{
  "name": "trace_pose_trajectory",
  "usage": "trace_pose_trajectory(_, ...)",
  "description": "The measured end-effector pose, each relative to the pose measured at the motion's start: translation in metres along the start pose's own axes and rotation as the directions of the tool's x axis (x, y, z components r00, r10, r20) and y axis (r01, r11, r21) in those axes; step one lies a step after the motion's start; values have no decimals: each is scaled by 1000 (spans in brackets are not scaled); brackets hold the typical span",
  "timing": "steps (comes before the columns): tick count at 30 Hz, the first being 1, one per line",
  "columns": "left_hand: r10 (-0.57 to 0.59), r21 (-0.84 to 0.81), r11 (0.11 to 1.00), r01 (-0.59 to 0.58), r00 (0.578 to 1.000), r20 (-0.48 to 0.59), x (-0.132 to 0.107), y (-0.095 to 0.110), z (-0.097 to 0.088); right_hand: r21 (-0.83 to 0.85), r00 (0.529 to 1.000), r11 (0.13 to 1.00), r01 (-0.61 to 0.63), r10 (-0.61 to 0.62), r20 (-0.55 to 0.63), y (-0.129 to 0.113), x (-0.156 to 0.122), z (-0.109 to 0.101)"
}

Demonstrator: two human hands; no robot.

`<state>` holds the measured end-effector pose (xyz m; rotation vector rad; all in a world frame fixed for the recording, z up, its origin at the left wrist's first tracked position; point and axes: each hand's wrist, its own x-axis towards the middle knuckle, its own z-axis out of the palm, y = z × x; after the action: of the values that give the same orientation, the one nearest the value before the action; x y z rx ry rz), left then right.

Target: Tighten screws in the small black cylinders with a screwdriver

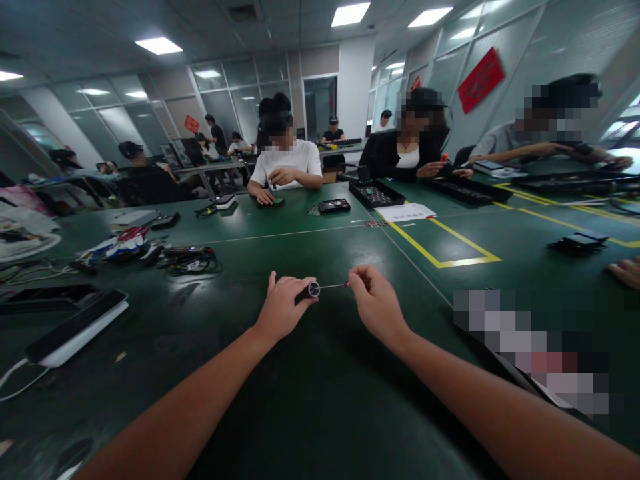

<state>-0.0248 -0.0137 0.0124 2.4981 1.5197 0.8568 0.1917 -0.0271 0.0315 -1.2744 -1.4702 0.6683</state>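
In the head view my left hand (283, 303) is closed round a small dark cylinder (313, 289). A pale ring edges its round end, which faces toward me and slightly right. Opposite it, my right hand (375, 300) pinches the red end of a thin, light-coloured rod or wire (333, 287). The rod spans the gap between my hands, and its far tip reaches the cylinder's round end. Whether the tip goes inside or only touches cannot be made out. Both hands are above the dark green table (310, 400).
Left lie a black-and-white device (75, 330) and bundled cables (190, 260). Further back are a black case (334, 206), a parts tray (376, 194) and white paper (406, 212). A blurred-out flat item (530, 353) is right. Several people sit around; one hand (625, 272) shows at the right edge.
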Motion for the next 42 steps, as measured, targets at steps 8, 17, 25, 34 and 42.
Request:
trace_pose_trajectory(8,-6,-39,999,6,1000,10,0,-1,2,-126,998,990,56,-53,25,-3,0,-2)
trace_pose_trajectory(17,-8,-48,999,10,999,31,-1,-3,3,-223,990,968,114,-92,105,-8,-2,-5)
trace_pose_trajectory(25,47,-59,997,-43,997,63,1,-2,4,-212,977,961,175,-143,157,-8,-2,-5)
trace_pose_trajectory(34,53,-133,990,-52,999,3,0,-4,4,-309,973,937,163,-101,207,-11,1,-9)
trace_pose_trajectory(42,38,-130,991,-37,999,8,-1,-6,4,-105,978,991,84,-62,199,-5,-3,-4)
